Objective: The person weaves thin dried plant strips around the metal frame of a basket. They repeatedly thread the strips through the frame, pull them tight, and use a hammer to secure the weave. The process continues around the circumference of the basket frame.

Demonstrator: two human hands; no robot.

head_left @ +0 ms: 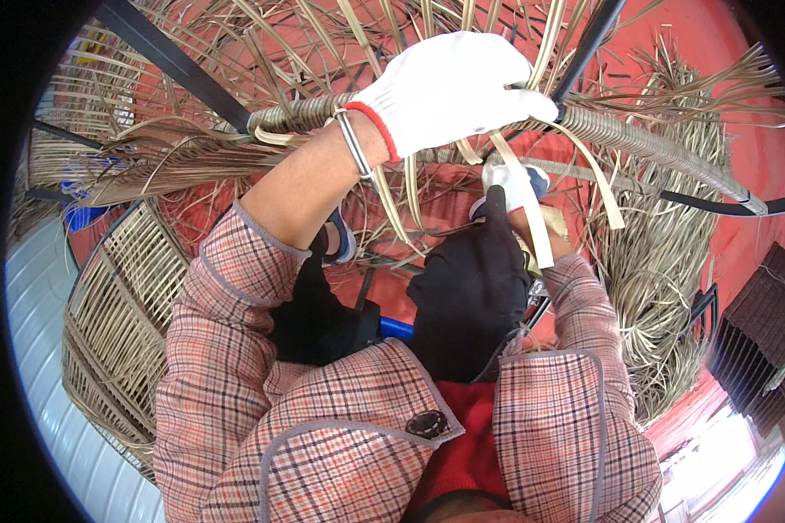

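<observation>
My left hand [449, 91], in a white knitted glove with a red cuff, lies over a bar wrapped in pale strips [654, 144]. Its fingers close round the bar, with several pale flat leaf strips [525, 196] coming out beneath and beside them. A metal bangle [355, 144] circles the left wrist. Lower down, under the bar, is my right hand [504, 177], also in a white glove. One long strip hangs across it, and its fingers are too hidden to show whether they hold anything. Long dry leaf strips [475, 22] fan out beyond the bar.
Black metal struts [170, 61] meet the bar from both sides. A heap of dry leaf strips [663, 253] lies on the red floor [746, 253] at right. A woven slatted panel [126, 322] stands at left; a brown slatted object [759, 336] sits far right.
</observation>
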